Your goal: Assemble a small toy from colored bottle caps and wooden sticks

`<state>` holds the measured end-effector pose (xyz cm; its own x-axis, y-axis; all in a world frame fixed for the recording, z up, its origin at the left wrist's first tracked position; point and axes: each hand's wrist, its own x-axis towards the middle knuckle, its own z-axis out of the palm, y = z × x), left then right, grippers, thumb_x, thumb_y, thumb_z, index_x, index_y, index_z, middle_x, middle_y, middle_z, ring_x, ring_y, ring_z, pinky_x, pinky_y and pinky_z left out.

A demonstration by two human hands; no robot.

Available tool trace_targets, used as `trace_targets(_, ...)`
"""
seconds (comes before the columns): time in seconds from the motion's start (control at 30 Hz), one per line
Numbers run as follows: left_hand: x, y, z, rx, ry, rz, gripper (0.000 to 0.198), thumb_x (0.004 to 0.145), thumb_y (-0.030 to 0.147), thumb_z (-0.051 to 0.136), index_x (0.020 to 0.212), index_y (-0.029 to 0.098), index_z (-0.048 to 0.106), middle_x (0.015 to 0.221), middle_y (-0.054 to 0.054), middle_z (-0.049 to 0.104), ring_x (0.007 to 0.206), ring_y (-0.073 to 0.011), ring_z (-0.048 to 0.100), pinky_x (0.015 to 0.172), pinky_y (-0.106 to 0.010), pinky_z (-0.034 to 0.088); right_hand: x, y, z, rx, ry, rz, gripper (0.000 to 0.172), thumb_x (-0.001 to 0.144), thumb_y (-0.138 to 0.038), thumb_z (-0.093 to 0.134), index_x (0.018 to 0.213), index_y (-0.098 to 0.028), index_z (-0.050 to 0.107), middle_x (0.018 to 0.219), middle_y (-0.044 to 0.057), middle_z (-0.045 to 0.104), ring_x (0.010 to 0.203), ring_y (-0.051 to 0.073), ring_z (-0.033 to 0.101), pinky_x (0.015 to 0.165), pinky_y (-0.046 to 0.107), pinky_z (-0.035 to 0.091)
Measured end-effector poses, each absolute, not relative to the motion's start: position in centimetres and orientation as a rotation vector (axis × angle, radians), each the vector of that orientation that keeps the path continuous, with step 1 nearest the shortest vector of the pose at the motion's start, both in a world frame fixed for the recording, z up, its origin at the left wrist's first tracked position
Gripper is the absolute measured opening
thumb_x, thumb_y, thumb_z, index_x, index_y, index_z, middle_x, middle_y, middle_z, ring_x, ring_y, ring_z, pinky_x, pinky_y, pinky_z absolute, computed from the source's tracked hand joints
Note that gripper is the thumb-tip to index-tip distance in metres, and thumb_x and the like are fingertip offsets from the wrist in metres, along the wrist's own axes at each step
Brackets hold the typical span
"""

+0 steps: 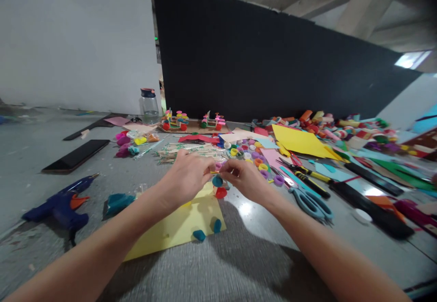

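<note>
My left hand (189, 174) and my right hand (244, 179) meet above the yellow paper's far right corner, thumbs and fingers closed in pinches. Whatever is between the fingertips is too small to make out. Just below them is a small teal piece (217, 181), with a red round piece (221, 193) under it; I cannot tell whether the fingers touch these. Two more teal lumps, one (199, 235) and another (217, 225), lie near the front edge of the yellow paper (164, 231). A teal packet (119, 204) rests left of my left forearm.
On the left are a blue glue gun (64, 206) and a black phone (77, 155). Wooden sticks (170, 153), coloured rings (257, 161) and small model cars (175, 121) stand beyond the hands. Scissors (309, 202) and a cutter knife (310, 183) lie right.
</note>
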<state>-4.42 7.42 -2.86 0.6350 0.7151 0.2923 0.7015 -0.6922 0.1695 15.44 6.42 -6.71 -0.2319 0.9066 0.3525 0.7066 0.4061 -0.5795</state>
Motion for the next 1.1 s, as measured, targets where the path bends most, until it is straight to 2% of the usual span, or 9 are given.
trace_targets(0.2,-4.6,7.5,-2.5,2.804,1.184,0.619,0.017,0.093,0.021,0.052,0.083,0.021,0.066,0.085,0.001,0.074,0.083,-0.0212,0.064,0.083,-0.041,0.027,15.1,6.0,-6.2,-1.266,-2.071,0.303,0.014,0.092,-0.022,0.06,0.083,-0.02,0.071,0.086,0.002,0.073,0.074,0.014,0.064,0.065,0.026,0.045)
trace_targets(0.3,-4.6,7.4,-2.2,2.809,1.238,0.621,0.021,0.094,0.021,0.05,0.082,0.019,0.067,0.087,-0.002,0.074,0.087,-0.0227,0.064,0.085,-0.042,0.028,14.8,5.2,-5.8,-1.199,-2.193,0.212,0.02,0.096,-0.02,0.053,0.098,-0.02,0.073,0.105,0.005,0.075,0.094,0.018,0.068,0.081,0.03,0.05)
trace_targets(0.43,-4.6,7.3,-2.1,2.801,1.262,0.599,0.023,0.095,0.023,0.049,0.082,0.018,0.067,0.085,-0.003,0.074,0.085,-0.0224,0.064,0.084,-0.041,0.029,14.7,4.3,-5.4,-1.257,-2.344,0.134,0.028,0.098,-0.021,0.049,0.12,-0.019,0.068,0.123,0.01,0.07,0.115,0.025,0.063,0.097,0.039,0.047)
trace_targets(0.5,-4.7,7.4,-2.3,2.803,1.225,0.572,0.022,0.094,0.026,0.05,0.082,0.019,0.067,0.084,-0.003,0.074,0.083,-0.0218,0.064,0.083,-0.041,0.029,14.9,4.3,-5.4,-1.299,-2.33,0.158,0.026,0.098,-0.023,0.051,0.117,-0.02,0.068,0.12,0.009,0.071,0.111,0.024,0.064,0.094,0.038,0.048)
trace_targets(0.63,-5.0,7.7,-2.4,2.831,1.193,0.581,0.017,0.092,0.025,0.054,0.083,0.02,0.067,0.084,-0.002,0.074,0.083,-0.0216,0.063,0.083,-0.041,0.028,15.3,5.0,-5.6,-1.308,-2.176,0.174,0.014,0.095,-0.023,0.056,0.09,-0.021,0.069,0.094,0.004,0.074,0.087,0.018,0.066,0.075,0.03,0.047)
trace_targets(0.77,-5.0,7.4,-1.9,2.816,1.237,0.758,0.017,0.092,0.022,0.054,0.078,0.019,0.063,0.08,-0.001,0.07,0.077,-0.0195,0.059,0.08,-0.04,0.029,15.1,4.7,-5.1,-1.326,-2.043,0.045,0.029,0.094,-0.032,0.059,0.067,-0.02,0.055,0.069,0.001,0.063,0.065,0.013,0.054,0.061,0.028,0.036)
trace_targets(0.83,-5.0,7.1,-1.5,2.824,1.248,0.92,0.021,0.093,0.024,0.053,0.074,0.018,0.059,0.076,-0.001,0.067,0.074,-0.0183,0.057,0.077,-0.038,0.03,14.6,3.9,-4.8,-1.285,-2.118,0.043,0.031,0.097,-0.031,0.055,0.068,-0.02,0.055,0.069,0.001,0.062,0.066,0.014,0.054,0.062,0.029,0.035)
trace_targets(0.97,-4.8,6.4,-0.7,2.833,1.263,1.198,0.03,0.097,0.025,0.048,0.068,0.018,0.055,0.072,-0.001,0.063,0.074,-0.0176,0.057,0.078,-0.038,0.032,12.6,2.4,-5.2,-1.258,-2.407,0.26,0.016,0.096,-0.02,0.053,0.087,-0.021,0.067,0.087,0.003,0.071,0.078,0.016,0.062,0.069,0.03,0.039)
trace_targets(1.1,-4.9,6.0,-0.4,2.804,1.244,1.311,0.029,0.097,0.027,0.051,0.07,0.018,0.057,0.073,0.0,0.064,0.077,-0.0175,0.058,0.084,-0.039,0.032,10.5,2.1,-7.2,-1.359,-2.676,0.228,0.016,0.094,-0.025,0.059,0.083,-0.019,0.068,0.086,0.007,0.072,0.08,0.019,0.063,0.067,0.031,0.037)
